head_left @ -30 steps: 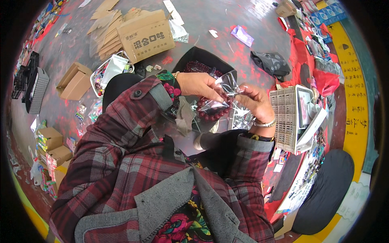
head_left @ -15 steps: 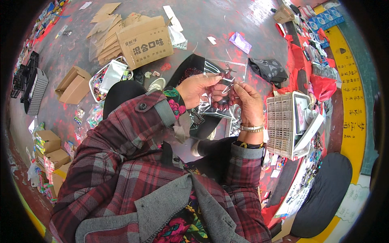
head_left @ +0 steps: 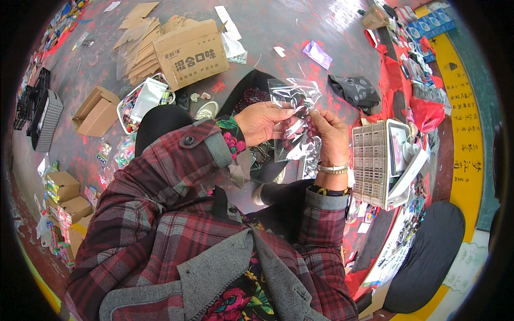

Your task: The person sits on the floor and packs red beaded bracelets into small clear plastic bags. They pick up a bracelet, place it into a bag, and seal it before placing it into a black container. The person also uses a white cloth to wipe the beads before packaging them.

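Observation:
In front of me I hold up a clear plastic bag (head_left: 292, 152) with both hands. A dark red bead bracelet (head_left: 310, 130) shows through it; whether it lies fully inside I cannot tell. My left hand (head_left: 259, 123) pinches the bag's left side between thumb and fingers. At the other side my right hand (head_left: 333, 136) is closed on the bag near its upper right, close to the beads. Below and behind the bag is a black open holder (head_left: 240, 96), in which more dark red beads (head_left: 251, 99) show.
A white plastic crate (head_left: 370, 163) stands close by my right forearm. Left of the holder are a white basket (head_left: 128, 125) of small goods, a cardboard box (head_left: 193, 59) and an open carton (head_left: 96, 112). A dark patterned pouch (head_left: 353, 91) lies beyond my right hand.
The bag has turned and narrowed between my hands, its top edge now lower and crinkled. The bracelet has shifted slightly with it. Both hands stay in nearly the same place.

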The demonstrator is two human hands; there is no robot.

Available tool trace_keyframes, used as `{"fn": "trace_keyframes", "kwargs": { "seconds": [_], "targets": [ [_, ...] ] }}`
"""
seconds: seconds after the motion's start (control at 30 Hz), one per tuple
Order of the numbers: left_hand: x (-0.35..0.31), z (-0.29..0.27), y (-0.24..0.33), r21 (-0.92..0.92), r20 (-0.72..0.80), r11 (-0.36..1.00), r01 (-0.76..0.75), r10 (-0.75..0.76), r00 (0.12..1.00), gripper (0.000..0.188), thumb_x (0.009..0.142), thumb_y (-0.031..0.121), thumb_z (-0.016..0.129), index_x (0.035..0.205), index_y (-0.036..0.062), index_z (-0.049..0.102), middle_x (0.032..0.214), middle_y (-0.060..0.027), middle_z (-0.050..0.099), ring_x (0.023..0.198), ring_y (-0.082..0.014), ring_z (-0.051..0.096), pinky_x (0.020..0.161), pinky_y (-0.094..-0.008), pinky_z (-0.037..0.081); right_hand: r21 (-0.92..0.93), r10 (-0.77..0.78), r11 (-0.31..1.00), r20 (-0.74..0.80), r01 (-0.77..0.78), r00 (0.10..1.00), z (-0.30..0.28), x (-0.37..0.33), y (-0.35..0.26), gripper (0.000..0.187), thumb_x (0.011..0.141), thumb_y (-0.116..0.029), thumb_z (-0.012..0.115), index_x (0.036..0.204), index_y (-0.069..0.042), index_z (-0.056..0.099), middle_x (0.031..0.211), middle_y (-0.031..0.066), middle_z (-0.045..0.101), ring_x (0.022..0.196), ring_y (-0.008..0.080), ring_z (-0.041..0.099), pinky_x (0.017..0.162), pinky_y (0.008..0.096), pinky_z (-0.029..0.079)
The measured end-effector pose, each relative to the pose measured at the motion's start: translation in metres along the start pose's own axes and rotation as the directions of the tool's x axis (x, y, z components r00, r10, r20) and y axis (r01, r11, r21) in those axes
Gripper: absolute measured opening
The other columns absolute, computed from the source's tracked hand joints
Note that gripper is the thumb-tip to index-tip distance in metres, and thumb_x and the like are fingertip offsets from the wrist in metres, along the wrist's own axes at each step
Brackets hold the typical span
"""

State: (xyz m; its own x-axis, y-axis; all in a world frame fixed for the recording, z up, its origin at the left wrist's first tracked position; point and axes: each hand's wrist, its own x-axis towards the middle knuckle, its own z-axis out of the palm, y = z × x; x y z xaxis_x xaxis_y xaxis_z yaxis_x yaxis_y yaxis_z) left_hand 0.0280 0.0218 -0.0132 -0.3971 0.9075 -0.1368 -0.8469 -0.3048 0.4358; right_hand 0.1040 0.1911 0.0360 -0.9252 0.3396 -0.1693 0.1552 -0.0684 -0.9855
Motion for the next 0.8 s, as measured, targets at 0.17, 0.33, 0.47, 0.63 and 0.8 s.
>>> {"fn": "trace_keyframes", "kwargs": {
  "seconds": [0.17,0.33,0.47,0.63,0.8],
  "targets": [
    [-0.001,0.002,-0.001,0.047,-0.026,0.999,-0.009,0.01,1.0,0.03,0.088,0.016,0.052,0.116,0.0045,0.049,0.107,-0.0127,0.058,0.095,-0.0207,0.059,0.082,-0.0349,0.049,-0.162,-0.087,0.983,-0.023,0.082,0.996,0.001,0.003,0.01,0.01,0.084,-0.007,0.057,0.082,0.001,0.062,0.064,-0.0014,0.057,0.056,0.0053,0.05,0.049,0.018,0.038],
    [0.002,0.001,0.0,0.006,-0.075,0.998,-0.057,0.057,0.996,0.03,0.088,0.018,0.053,0.115,0.0045,0.05,0.106,-0.009,0.059,0.098,-0.0226,0.059,0.082,-0.0352,0.049,-0.112,-0.08,0.99,0.101,0.091,0.992,0.004,0.0,0.007,0.013,0.084,-0.01,0.056,0.092,0.0,0.061,0.072,0.0,0.058,0.062,0.0064,0.052,0.053,0.0188,0.04],
    [0.005,0.0,-0.002,-0.005,0.013,0.998,-0.067,0.067,0.998,0.027,0.087,0.018,0.054,0.111,0.0045,0.052,0.104,-0.0085,0.06,0.094,-0.0207,0.06,0.081,-0.0345,0.05,0.007,0.052,0.999,0.055,-0.052,0.997,0.0,0.005,0.007,0.019,0.083,-0.016,0.059,0.097,-0.002,0.06,0.08,0.0001,0.059,0.069,0.0078,0.054,0.06,0.0194,0.041],
    [0.003,0.002,-0.008,0.15,-0.037,0.989,-0.005,0.011,0.999,0.025,0.086,0.015,0.057,0.107,0.0039,0.052,0.098,-0.0051,0.058,0.089,-0.0157,0.059,0.074,-0.0307,0.052,0.096,0.118,0.987,0.094,-0.127,0.989,-0.004,0.005,0.009,0.016,0.08,-0.012,0.062,0.092,-0.002,0.061,0.081,0.0017,0.062,0.07,0.0088,0.056,0.062,0.0208,0.041],
    [0.002,0.009,-0.012,0.054,0.056,0.998,-0.02,0.017,0.998,0.023,0.09,0.022,0.051,0.104,0.004,0.052,0.093,-0.0027,0.056,0.082,-0.0127,0.056,0.074,-0.0308,0.051,0.107,0.097,0.989,0.076,-0.105,0.992,0.001,0.001,0.004,0.009,0.08,-0.009,0.06,0.084,-0.001,0.061,0.075,0.0027,0.061,0.067,0.0084,0.055,0.06,0.0204,0.041]
  ]
}}
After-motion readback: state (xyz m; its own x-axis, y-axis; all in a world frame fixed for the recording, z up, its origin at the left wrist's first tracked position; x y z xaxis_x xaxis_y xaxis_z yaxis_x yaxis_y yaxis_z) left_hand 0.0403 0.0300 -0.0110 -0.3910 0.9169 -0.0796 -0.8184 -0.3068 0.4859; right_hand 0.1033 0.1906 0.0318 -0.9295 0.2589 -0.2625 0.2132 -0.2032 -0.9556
